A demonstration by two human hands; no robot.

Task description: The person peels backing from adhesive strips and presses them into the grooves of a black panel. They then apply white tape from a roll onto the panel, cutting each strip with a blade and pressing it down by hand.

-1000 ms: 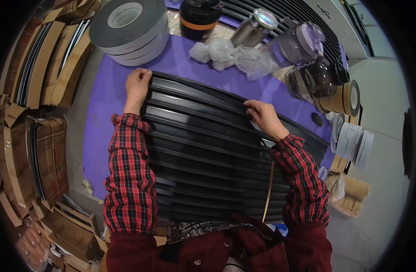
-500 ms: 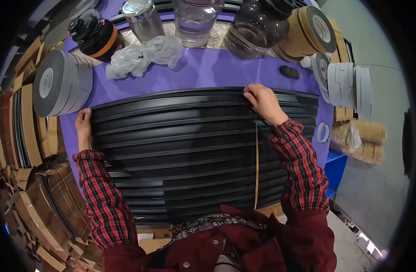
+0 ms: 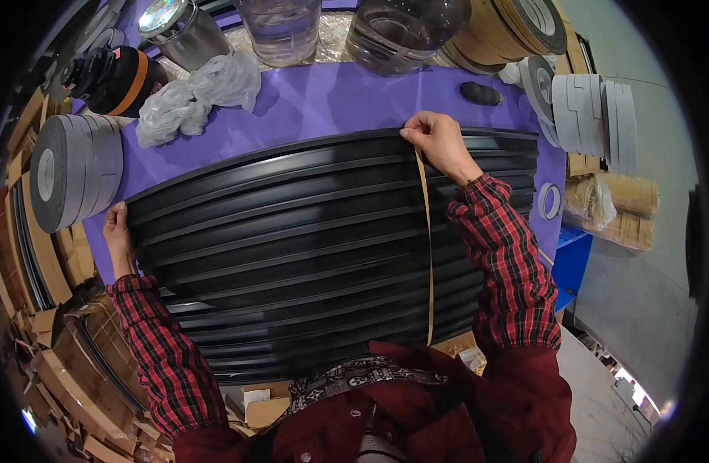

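Since the strips (image 3: pixel 308 231) lie side by side across the table (image 3: pixel 331 104), left edge to right, they look long, light and bendy: best held at both ends | right hand (image 3: pixel 439 143) pinches the limp tan liner (image 3: pixel 429 255) at their far edge | left hand (image 3: pixel 116 235) against their left ends, grip unclear | tape roll (image 3: pixel 72 170) at the left edge

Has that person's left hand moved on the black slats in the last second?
Yes. The left hand slid off the black slats' far corner to their left ends.
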